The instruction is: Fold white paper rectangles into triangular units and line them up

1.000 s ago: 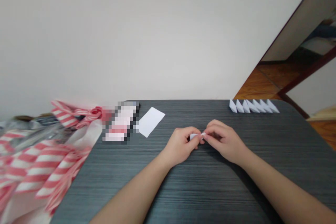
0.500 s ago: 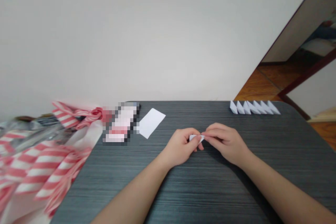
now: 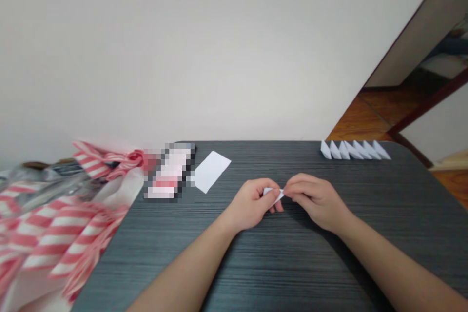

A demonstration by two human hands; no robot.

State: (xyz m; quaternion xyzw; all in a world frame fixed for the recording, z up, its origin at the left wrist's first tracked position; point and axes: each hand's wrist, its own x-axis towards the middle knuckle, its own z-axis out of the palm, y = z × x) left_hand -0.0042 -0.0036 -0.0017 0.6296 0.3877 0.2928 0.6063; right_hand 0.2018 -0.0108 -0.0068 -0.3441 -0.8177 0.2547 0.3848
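Observation:
A small folded piece of white paper (image 3: 280,197) is held just above the dark table (image 3: 256,263). My left hand (image 3: 255,204) pinches it between thumb and fingers, which cover much of it. The fingertips of my right hand (image 3: 316,200) are closed on the paper's right corner. Left of the hands lies a flat white sheet of paper (image 3: 212,171). At the far right of the table stands a row of several folded white paper pieces (image 3: 353,150), side by side.
A blurred-out rectangular thing with a dark edge (image 3: 170,170) lies at the table's left. Beside the table is a heap of red-and-white striped plastic bags (image 3: 66,229). A pale wall (image 3: 219,58) rises behind the far edge. Brown flooring (image 3: 360,119) shows at the right.
My right fingers have shifted slightly at the paper's right corner, and a little more of the folded paper shows below my left thumb. The other things have stayed put.

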